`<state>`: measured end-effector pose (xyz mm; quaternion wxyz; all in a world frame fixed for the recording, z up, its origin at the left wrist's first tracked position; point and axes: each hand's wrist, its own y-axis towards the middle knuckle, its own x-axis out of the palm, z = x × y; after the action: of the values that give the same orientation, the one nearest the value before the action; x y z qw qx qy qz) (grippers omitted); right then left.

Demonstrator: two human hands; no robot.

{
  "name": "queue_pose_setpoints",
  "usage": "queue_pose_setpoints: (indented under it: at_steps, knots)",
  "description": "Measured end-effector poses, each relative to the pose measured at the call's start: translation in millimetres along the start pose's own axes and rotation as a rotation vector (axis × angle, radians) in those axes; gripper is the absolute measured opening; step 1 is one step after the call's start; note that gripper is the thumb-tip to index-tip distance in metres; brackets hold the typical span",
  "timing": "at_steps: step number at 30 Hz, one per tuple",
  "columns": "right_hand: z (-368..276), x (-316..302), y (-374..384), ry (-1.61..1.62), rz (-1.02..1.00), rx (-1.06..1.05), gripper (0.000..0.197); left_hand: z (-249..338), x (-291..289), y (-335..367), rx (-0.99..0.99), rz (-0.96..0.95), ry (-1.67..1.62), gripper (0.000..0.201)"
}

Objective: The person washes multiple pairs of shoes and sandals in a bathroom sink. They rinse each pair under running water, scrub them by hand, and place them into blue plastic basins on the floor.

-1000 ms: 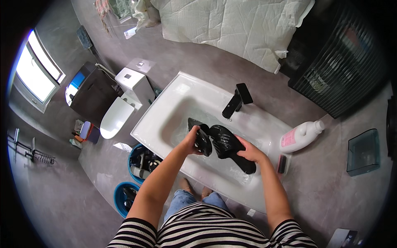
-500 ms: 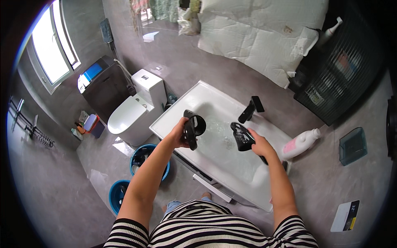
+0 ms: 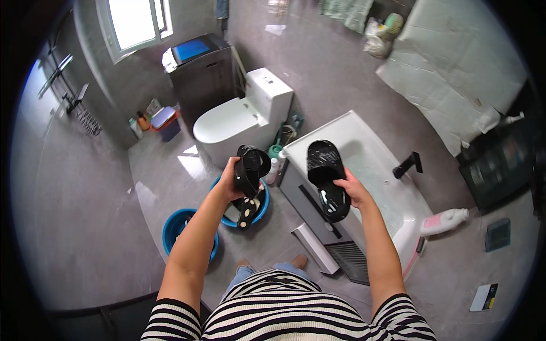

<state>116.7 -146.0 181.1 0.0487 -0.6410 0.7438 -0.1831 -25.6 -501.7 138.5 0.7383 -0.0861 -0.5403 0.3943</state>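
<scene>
A black slide sandal (image 3: 248,170) is gripped in my left hand (image 3: 230,181), its strap turned toward the right. It hangs above the rear blue basin (image 3: 264,209), where a dark, pale-spotted item (image 3: 248,212) and other footwear-like things lie. In my right hand (image 3: 356,190) is a second black slide sandal (image 3: 334,199), wet and shiny, with its sole's upper face tilted up at me. That one is over the near left edge of the white sink (image 3: 318,126), which has water in it and a black tap (image 3: 408,165).
A second blue basin (image 3: 172,234) stands on the floor at the left. Behind are a white toilet (image 3: 230,121) and a dark washing machine (image 3: 200,77). A white and pink bottle (image 3: 443,222) stands at the sink's right end. Below the sink, a white drawer front (image 3: 314,250) juts out.
My view has turned left. Both sandals have moved from over the sink toward the left, the left one now above the rear basin, the right one at the sink's edge.
</scene>
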Motion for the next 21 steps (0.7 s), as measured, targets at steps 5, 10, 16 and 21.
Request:
queue_pose_setpoints:
  at_steps: [5, 10, 16, 21]
  knots:
    - [45.9, 119.3, 73.6, 0.093, -0.189, 0.291, 0.054, 13.2, -100.4, -49.8, 0.008, 0.116, -0.059, 0.073]
    - [119.1, 187.9, 166.4, 0.045, -0.222, 0.623, 0.042, 14.5, -184.5, -90.3, 0.077, 0.379, -0.214, 0.074]
    - [172.0, 277.6, 210.4, 0.049, -0.256, 0.616, 0.036, -1.5, -250.3, -154.0, 0.208, 0.44, -0.434, 0.068]
    - [225.3, 305.1, 258.5, -0.335, -0.103, 0.409, 0.035, -6.6, -283.3, -160.3, 0.247, 0.373, -0.52, 0.065]
